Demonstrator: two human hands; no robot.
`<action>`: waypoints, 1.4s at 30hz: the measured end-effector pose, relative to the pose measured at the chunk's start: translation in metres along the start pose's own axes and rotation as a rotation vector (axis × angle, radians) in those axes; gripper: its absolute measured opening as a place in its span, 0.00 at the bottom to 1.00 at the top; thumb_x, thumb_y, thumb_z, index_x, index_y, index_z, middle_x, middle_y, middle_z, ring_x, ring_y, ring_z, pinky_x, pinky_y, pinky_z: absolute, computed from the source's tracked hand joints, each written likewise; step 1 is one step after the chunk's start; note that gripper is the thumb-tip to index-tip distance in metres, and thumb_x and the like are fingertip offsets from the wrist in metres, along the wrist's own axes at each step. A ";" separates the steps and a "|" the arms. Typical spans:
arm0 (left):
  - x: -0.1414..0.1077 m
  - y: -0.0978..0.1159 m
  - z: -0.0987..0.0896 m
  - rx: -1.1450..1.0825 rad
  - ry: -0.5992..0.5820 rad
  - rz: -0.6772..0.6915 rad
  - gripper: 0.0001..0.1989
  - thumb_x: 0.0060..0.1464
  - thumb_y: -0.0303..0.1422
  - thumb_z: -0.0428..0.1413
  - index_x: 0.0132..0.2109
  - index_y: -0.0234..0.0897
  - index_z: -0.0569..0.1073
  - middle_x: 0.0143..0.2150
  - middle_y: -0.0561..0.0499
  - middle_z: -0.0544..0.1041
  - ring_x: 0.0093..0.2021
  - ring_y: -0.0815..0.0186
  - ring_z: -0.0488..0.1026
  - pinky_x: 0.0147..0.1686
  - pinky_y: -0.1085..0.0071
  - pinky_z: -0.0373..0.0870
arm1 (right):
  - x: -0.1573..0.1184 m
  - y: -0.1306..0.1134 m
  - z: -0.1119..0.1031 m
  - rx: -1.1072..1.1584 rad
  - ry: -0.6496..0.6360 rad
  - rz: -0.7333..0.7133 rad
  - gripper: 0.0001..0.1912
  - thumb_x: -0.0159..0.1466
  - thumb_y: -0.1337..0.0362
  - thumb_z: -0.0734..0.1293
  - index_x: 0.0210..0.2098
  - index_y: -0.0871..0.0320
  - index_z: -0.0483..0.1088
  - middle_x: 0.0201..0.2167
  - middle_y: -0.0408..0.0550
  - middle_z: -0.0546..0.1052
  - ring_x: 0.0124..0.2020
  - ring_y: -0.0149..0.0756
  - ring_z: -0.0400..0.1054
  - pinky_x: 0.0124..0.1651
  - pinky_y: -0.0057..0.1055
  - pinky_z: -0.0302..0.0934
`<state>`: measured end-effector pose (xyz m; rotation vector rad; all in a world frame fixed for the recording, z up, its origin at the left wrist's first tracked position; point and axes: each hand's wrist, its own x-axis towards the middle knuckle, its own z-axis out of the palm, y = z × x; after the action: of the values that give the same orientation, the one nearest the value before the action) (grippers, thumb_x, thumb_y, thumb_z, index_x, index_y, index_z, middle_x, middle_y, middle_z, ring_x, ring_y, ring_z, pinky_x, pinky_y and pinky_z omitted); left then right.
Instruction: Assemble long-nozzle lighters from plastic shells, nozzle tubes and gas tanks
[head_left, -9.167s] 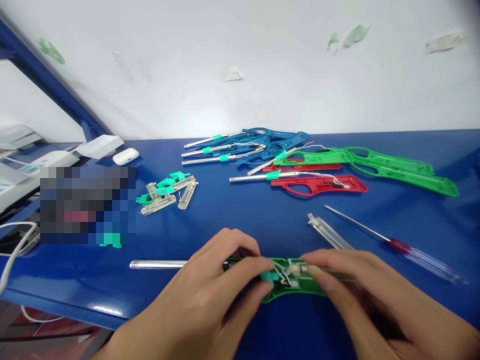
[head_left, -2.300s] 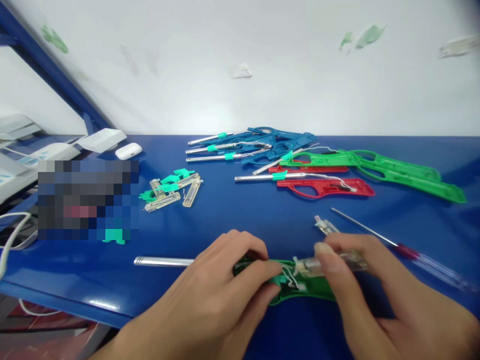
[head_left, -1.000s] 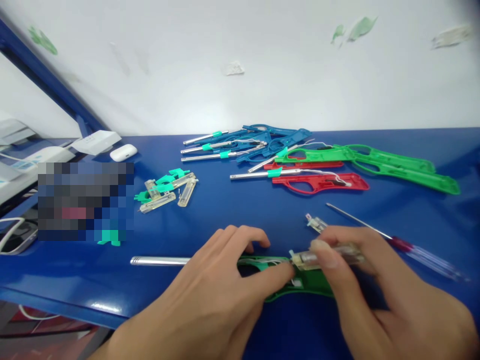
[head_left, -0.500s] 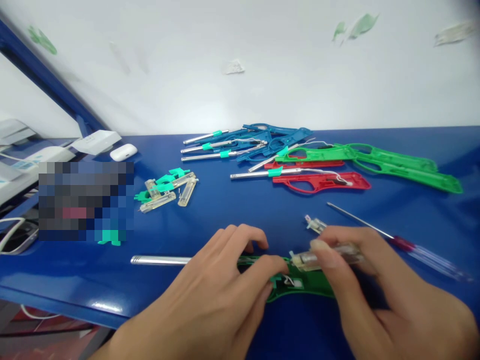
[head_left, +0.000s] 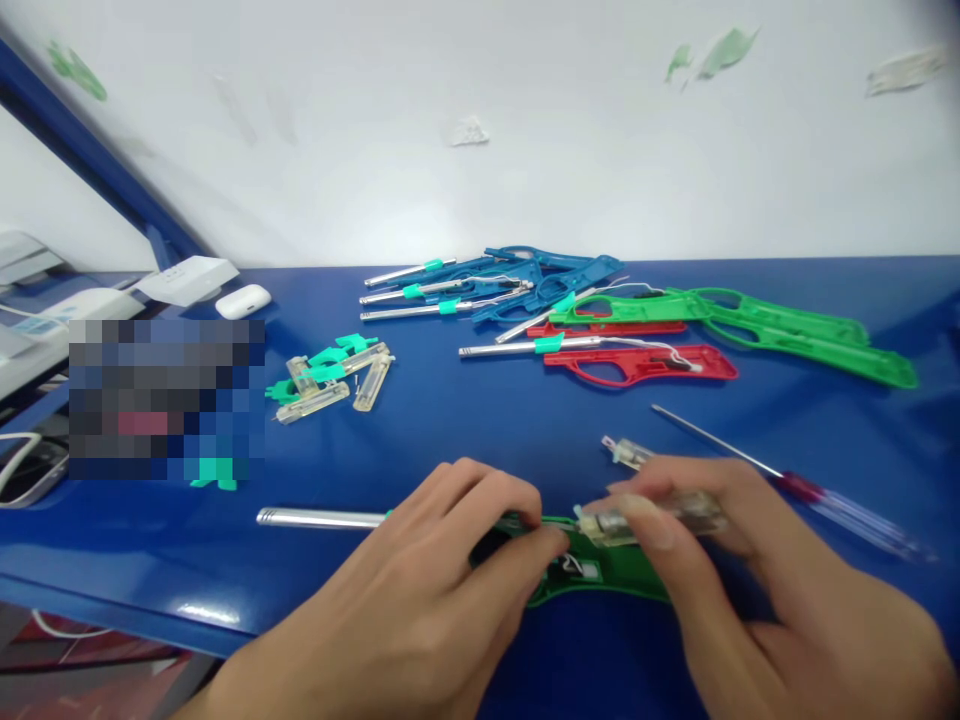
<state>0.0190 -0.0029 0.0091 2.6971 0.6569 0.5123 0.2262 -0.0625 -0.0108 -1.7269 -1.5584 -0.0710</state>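
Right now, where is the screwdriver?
In the head view, the screwdriver lies toward the right on the blue table, just beyond the right hand and this side of the red shells.

From afar I am viewing the green shell (head_left: 631, 572), partly hidden, lying crosswise, hollow side up; its silver tube (head_left: 321, 518) is pointing left and white wires (head_left: 574, 563) are curling inside. I am holding the clear tank (head_left: 610, 529) at the shell's far edge, nozzle (head_left: 578, 512) leftward.
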 end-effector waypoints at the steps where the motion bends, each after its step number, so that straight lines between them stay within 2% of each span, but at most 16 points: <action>1: 0.000 0.000 -0.001 0.001 -0.007 0.015 0.14 0.72 0.21 0.49 0.58 0.33 0.74 0.51 0.45 0.74 0.47 0.61 0.70 0.50 0.62 0.76 | 0.000 -0.001 0.000 -0.003 0.000 0.010 0.14 0.77 0.45 0.59 0.43 0.44 0.69 0.32 0.31 0.82 0.27 0.26 0.79 0.25 0.15 0.64; 3: 0.000 0.000 -0.001 0.007 -0.013 0.024 0.16 0.71 0.19 0.49 0.60 0.31 0.73 0.51 0.44 0.74 0.48 0.60 0.70 0.50 0.62 0.75 | -0.001 -0.003 -0.001 -0.005 0.000 0.028 0.15 0.77 0.45 0.59 0.43 0.44 0.70 0.34 0.32 0.83 0.28 0.27 0.80 0.25 0.16 0.65; 7: 0.000 0.000 -0.001 0.008 -0.007 0.028 0.16 0.70 0.19 0.48 0.59 0.30 0.73 0.50 0.43 0.74 0.47 0.60 0.69 0.48 0.62 0.75 | -0.002 -0.004 -0.001 0.030 -0.009 0.041 0.15 0.78 0.46 0.59 0.43 0.45 0.70 0.33 0.32 0.83 0.21 0.24 0.75 0.25 0.15 0.65; 11: 0.001 0.001 -0.001 -0.016 0.008 -0.005 0.14 0.71 0.19 0.49 0.56 0.31 0.75 0.48 0.44 0.74 0.46 0.60 0.69 0.46 0.63 0.75 | -0.001 -0.003 0.000 0.063 -0.031 0.045 0.15 0.78 0.46 0.59 0.42 0.45 0.69 0.32 0.30 0.82 0.25 0.23 0.77 0.26 0.13 0.65; 19: -0.001 0.001 -0.001 -0.039 -0.001 -0.004 0.15 0.71 0.19 0.49 0.57 0.33 0.75 0.47 0.45 0.73 0.43 0.62 0.69 0.44 0.64 0.76 | -0.002 -0.006 0.000 0.068 -0.014 0.065 0.16 0.78 0.45 0.59 0.42 0.46 0.69 0.29 0.29 0.80 0.21 0.24 0.74 0.24 0.16 0.64; 24: -0.002 0.000 0.000 -0.052 0.003 -0.010 0.13 0.71 0.20 0.48 0.54 0.33 0.75 0.45 0.45 0.73 0.42 0.62 0.70 0.43 0.65 0.76 | 0.000 -0.005 -0.001 0.015 -0.001 0.039 0.16 0.77 0.45 0.60 0.40 0.45 0.70 0.28 0.32 0.79 0.24 0.27 0.75 0.26 0.17 0.66; 28: -0.002 0.001 -0.001 -0.048 0.023 -0.005 0.14 0.70 0.19 0.49 0.54 0.32 0.75 0.45 0.44 0.74 0.43 0.62 0.71 0.43 0.65 0.77 | -0.001 -0.005 0.000 0.032 -0.017 0.077 0.16 0.77 0.44 0.59 0.41 0.44 0.71 0.34 0.31 0.82 0.24 0.25 0.76 0.26 0.16 0.66; 33: -0.001 0.002 -0.002 -0.051 0.054 -0.019 0.13 0.70 0.19 0.49 0.51 0.34 0.76 0.45 0.45 0.76 0.43 0.62 0.73 0.45 0.65 0.78 | -0.004 -0.004 -0.001 0.023 -0.019 0.110 0.20 0.76 0.42 0.58 0.41 0.46 0.72 0.34 0.37 0.84 0.28 0.31 0.80 0.23 0.18 0.66; 38: 0.000 0.000 -0.001 -0.075 0.076 0.002 0.13 0.70 0.19 0.50 0.51 0.34 0.77 0.45 0.46 0.77 0.43 0.63 0.73 0.44 0.65 0.78 | -0.003 -0.002 0.000 0.037 -0.023 0.067 0.16 0.77 0.43 0.59 0.42 0.44 0.70 0.33 0.31 0.83 0.26 0.27 0.79 0.24 0.14 0.64; 42: 0.000 -0.001 -0.002 -0.101 0.065 -0.006 0.11 0.70 0.20 0.52 0.52 0.33 0.77 0.45 0.46 0.77 0.43 0.63 0.73 0.45 0.65 0.77 | -0.001 -0.002 0.000 0.048 -0.017 0.059 0.15 0.77 0.44 0.59 0.43 0.44 0.70 0.31 0.32 0.82 0.26 0.27 0.79 0.24 0.14 0.64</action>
<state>0.0176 -0.0019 0.0103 2.5933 0.6387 0.6167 0.2245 -0.0638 -0.0102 -1.7394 -1.5084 0.0109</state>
